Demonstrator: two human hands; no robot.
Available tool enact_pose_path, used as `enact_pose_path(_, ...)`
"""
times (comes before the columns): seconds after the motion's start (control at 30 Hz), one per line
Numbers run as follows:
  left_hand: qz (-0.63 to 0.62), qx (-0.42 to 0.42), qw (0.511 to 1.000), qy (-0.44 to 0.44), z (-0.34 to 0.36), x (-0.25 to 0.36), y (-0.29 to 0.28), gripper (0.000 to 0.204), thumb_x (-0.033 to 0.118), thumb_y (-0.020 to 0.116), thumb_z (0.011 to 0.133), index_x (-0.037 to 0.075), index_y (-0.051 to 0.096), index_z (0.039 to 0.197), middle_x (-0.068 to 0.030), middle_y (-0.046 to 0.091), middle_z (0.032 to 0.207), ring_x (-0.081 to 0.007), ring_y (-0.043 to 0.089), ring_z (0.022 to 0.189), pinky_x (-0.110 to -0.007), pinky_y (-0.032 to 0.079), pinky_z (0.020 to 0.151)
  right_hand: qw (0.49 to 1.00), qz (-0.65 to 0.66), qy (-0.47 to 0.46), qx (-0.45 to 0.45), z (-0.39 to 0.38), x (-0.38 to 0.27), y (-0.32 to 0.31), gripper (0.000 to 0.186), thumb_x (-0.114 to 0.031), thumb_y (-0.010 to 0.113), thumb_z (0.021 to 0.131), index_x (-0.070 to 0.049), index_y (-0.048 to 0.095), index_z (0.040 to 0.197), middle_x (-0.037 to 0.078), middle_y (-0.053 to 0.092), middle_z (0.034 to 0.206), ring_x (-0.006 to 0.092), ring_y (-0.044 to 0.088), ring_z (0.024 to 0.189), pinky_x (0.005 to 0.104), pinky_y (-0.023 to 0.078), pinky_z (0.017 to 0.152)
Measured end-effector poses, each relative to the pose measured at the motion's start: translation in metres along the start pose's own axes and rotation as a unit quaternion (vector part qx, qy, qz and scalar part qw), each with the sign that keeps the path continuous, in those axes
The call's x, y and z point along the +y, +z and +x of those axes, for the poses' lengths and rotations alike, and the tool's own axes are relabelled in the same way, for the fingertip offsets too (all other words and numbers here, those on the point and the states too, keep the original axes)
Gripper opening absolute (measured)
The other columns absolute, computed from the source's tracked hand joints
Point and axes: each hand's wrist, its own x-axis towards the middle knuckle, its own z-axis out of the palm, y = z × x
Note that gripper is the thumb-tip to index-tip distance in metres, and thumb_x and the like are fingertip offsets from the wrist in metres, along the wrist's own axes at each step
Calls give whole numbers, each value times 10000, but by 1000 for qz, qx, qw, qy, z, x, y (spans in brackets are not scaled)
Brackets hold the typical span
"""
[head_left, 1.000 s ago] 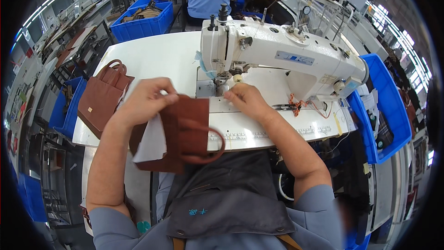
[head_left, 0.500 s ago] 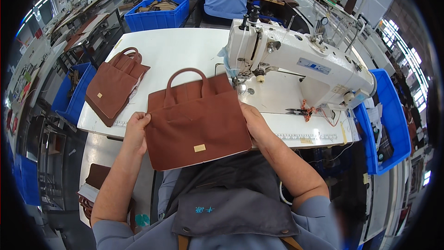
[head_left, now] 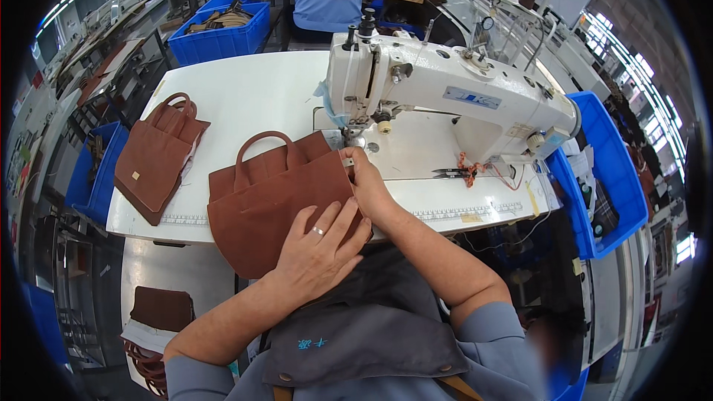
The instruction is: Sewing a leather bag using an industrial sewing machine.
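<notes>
A brown bag (head_left: 260,215) with handles pointing away from me rests on the near edge of the white sewing table (head_left: 230,89), left of the sewing machine's needle area (head_left: 347,134). My right hand (head_left: 358,178) grips the bag's upper right side, just below the needle area. My left hand (head_left: 319,249) lies with spread fingers across the bag's lower right face, a ring on one finger. Another brown bag (head_left: 152,171), with a small gold tag, lies at the table's left.
The white sewing machine (head_left: 475,82) fills the back right, with thread snips (head_left: 453,172) on its bed. Blue bins (head_left: 215,41) stand behind and at both sides. A seated person (head_left: 327,7) in blue works ahead. Brown pieces (head_left: 160,304) are stacked on a lower shelf at left.
Since half a second ago my left hand has moved from the bag's left edge onto its right face; my right hand stays on the right side. Earlier, the bag was turned over, showing white lining.
</notes>
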Motion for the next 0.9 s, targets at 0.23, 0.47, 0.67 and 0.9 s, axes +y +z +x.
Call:
enact_pose_path(0.23,-58,41,994,-83,15,-24,-13,227,166,781,762,48,637,891,-68,658,910,-262,647,902,-455,426,953,995,96,-25,-21,1,32,-9,170,-148,654,994,15,664,1042,116,707,841,130,622,780,329,527,726)
enact_pose_path(0.47,-191,-66,896,-395,-26,-135,-18,133,79,706,797,-11,675,890,-109,652,1054,-270,665,851,-342,506,700,992,103,-3,-66,-9,9,-9,251,-225,691,989,24,677,955,75,629,727,122,518,683,312,479,672)
enact_pose_path(0.67,-125,5,983,-134,33,-115,-22,383,220,774,788,104,597,1107,-137,578,1359,-334,539,1270,-477,306,1132,997,-35,-46,-48,-15,-5,-17,261,-228,732,953,28,703,991,164,669,752,207,561,645,335,498,669)
enact_pose_path(0.9,-411,-217,886,5,72,-131,-11,275,328,752,881,72,655,871,-97,677,1149,-239,593,1048,-386,414,1016,980,-35,-170,-102,-32,-32,-23,222,-213,755,933,-6,739,1011,140,687,754,164,588,640,319,504,644)
